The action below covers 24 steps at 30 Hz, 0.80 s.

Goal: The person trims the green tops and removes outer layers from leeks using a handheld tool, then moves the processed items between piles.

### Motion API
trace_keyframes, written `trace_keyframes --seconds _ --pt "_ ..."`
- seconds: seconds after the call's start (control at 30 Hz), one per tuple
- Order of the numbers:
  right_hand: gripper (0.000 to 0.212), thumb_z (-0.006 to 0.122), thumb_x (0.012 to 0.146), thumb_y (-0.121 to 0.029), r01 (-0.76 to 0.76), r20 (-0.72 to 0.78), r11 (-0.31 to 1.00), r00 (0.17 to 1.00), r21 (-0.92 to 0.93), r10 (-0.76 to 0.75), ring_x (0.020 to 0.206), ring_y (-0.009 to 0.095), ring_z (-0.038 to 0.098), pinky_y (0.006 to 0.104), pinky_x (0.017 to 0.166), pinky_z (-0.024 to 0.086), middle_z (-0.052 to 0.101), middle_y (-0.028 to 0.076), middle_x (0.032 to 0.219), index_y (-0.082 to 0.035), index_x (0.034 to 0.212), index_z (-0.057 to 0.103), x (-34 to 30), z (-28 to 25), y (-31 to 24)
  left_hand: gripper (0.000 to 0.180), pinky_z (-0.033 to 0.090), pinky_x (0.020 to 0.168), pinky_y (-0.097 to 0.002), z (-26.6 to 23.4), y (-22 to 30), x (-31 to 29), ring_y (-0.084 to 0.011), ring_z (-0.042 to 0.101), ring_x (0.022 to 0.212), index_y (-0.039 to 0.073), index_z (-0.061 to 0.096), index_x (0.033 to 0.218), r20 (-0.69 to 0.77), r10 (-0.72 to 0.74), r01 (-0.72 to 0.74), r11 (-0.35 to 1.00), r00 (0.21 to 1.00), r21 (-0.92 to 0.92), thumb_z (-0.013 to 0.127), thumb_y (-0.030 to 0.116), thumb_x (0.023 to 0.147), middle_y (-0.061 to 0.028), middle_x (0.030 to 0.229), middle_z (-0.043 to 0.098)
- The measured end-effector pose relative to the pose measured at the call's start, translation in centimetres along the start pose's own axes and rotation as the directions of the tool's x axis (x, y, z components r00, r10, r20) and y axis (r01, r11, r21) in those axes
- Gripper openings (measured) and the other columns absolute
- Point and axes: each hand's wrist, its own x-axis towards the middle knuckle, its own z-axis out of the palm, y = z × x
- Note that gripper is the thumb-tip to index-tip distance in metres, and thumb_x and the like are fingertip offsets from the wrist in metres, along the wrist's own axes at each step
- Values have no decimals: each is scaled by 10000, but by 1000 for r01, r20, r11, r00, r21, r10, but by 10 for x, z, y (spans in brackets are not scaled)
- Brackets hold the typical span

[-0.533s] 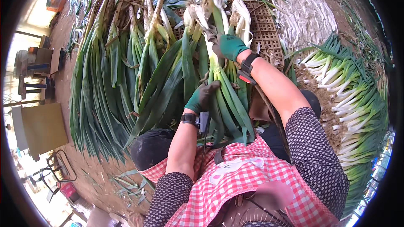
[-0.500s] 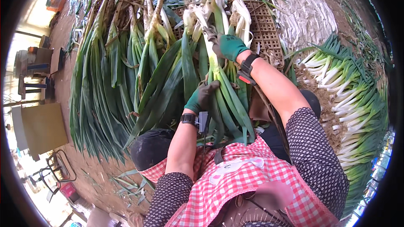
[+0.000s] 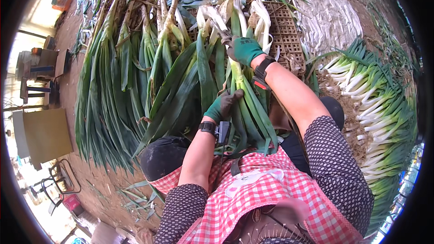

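Note:
My right hand (image 3: 244,49), in a green glove with dark fingers, is closed round the pale upper stalk of a leek (image 3: 238,73). Lower down, my left hand (image 3: 224,105), gloved alike, grips the same leek where its green leaves begin to spread. The leek lies lengthwise before me, its leaves hanging toward my lap. Several leeks with pale ends (image 3: 209,16) lie beside and beyond my right hand, on a brown lattice basket (image 3: 285,29). Both hands' fingertips are partly hidden by the leek and the gloves.
To the left lies a wide heap of unpeeled leeks (image 3: 106,81) with soiled roots. A long curved row of clean white-stemmed leeks (image 3: 375,108) runs down the right. A crumpled white sheet (image 3: 327,16) covers ground at the far right. A metal-framed stool (image 3: 61,178) stands at lower left.
My left hand has shifted slightly right and down along the leek. My right hand has moved a little down, still on the stalk, and the leek's leaves have swung slightly right.

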Motion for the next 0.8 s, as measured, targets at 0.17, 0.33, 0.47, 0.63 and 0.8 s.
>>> trace_keyframes --seconds 0.17,0.33,0.47,0.63,0.8 --pt "467 611 855 -300 -107 -7 993 994 -58 107 1084 415 715 481 1000 533 714 276 1181 13 1194 679 -2 8 28 519 572 845 -360 49 118 13 -167 686 956 72 630 1326 -19 -474 400 764 880 -506 727 426 960 -61 1141 712" --pt "482 633 881 -287 -128 -57 979 991 -156 121 1024 400 745 527 887 573 743 251 1114 57 1220 635 1 22 47 517 571 855 -356 58 124 16 -162 683 946 56 634 1309 -152 -439 362 857 886 -367 744 397 936 -53 1141 709" --pt "436 602 896 -247 -12 -137 979 990 -205 -17 932 387 765 516 805 594 763 239 987 85 1178 627 -9 35 53 633 562 855 -412 68 102 26 -292 719 942 -16 608 1292 -338 -284 350 924 897 155 734 474 912 -188 1061 741" --pt "391 576 895 -213 7 -75 955 997 -296 -31 845 364 774 507 695 597 760 250 937 94 1131 633 -41 43 39 633 552 851 -457 56 129 22 -364 730 944 13 683 1195 -182 -225 290 736 957 611 714 569 893 -238 1049 745" --pt "521 576 882 -272 -130 -183 963 979 -236 87 840 405 750 517 747 579 748 263 917 119 1226 591 -49 33 82 324 559 818 -509 -72 189 -3 -404 700 889 61 686 970 -695 353 613 328 626 719 707 371 878 -205 958 714"
